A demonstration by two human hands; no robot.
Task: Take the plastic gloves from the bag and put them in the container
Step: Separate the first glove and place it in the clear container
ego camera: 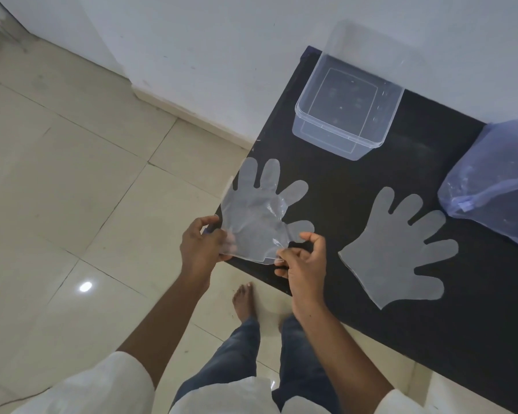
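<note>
A clear plastic glove (257, 213) is held up over the left corner of the black table (356, 180), fingers pointing away from me. My left hand (202, 245) pinches its cuff on the left, and my right hand (302, 264) pinches the cuff on the right. A second plastic glove (398, 252) lies flat on the table to the right of my hands. The clear, lidless container (344, 115) stands at the back of the table by the wall, with nothing inside. The bluish plastic bag (497, 186) rests at the right edge.
The table sits against a white wall (222, 40). Beige floor tiles (72, 189) spread to the left. My bare foot (244, 300) and jeans-clad legs stand just below the table's near edge.
</note>
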